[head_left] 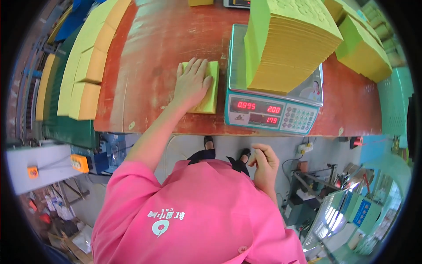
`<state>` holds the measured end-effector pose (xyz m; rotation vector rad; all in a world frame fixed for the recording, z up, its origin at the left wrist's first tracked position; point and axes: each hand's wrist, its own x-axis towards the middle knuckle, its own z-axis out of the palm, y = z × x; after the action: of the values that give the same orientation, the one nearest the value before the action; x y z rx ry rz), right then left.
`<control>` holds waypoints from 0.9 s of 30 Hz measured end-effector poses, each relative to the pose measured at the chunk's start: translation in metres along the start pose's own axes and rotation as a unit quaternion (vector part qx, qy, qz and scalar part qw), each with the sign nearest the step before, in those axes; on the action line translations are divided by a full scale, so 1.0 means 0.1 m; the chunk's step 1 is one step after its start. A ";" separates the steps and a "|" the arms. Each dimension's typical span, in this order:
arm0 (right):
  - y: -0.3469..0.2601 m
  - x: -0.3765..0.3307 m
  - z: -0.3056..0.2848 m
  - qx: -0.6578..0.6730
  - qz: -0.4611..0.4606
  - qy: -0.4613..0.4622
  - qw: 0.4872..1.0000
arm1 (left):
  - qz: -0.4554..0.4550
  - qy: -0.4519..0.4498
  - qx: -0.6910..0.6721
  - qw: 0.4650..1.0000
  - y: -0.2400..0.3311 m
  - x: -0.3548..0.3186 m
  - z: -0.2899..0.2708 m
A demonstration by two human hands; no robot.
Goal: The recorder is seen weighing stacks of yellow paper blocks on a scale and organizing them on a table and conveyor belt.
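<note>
My left hand (192,84) lies flat, fingers stretched out, on a low stack of yellow paper sheets (212,90) at the table's near edge. Just right of that stack stands a teal digital scale (272,113) with lit red digits and a keypad. On its pan rests a tall, leaning stack of yellow paper (285,53), its top sheet patterned with round shapes. My right hand (265,165) hangs over the floor in front of my body, apart from the table, fingers curled and thumb against them; nothing shows in it.
The worn red table (154,53) carries more yellow paper stacks (362,48) at the right. A row of yellow stacks (83,66) stands on the left. Part of another device (237,3) shows at the far edge. A power strip (304,148) with a cord lies below the table.
</note>
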<state>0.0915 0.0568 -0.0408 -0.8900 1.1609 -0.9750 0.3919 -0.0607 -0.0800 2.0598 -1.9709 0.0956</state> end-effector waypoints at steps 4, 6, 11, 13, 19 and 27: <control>0.12 0.01 0.28 0.036 0.000 -0.020 0.999 | 0.035 -0.013 -0.093 0.995 -0.29 -0.15 -0.07; 0.17 0.03 0.34 0.048 -0.009 -0.012 0.999 | 0.047 -0.022 -0.124 0.991 -0.37 -0.17 -0.08; 0.25 0.01 0.52 0.066 -0.022 -0.003 0.998 | 0.072 -0.033 -0.139 0.987 -0.45 -0.21 -0.02; 0.27 0.00 0.57 0.072 -0.024 0.000 0.997 | 0.072 -0.028 -0.127 0.989 -0.42 -0.22 -0.04; 0.30 -0.05 0.65 0.059 -0.020 -0.012 0.998 | 0.085 -0.016 -0.036 0.996 -0.32 -0.22 -0.11; 0.31 -0.07 0.76 0.030 0.014 -0.049 0.998 | 0.106 0.050 -0.174 0.978 -0.40 -0.55 -0.60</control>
<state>0.1699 0.0786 -0.0536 -0.8628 1.0523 -0.9290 0.4368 0.0085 -0.0424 1.5951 -1.9761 -0.0958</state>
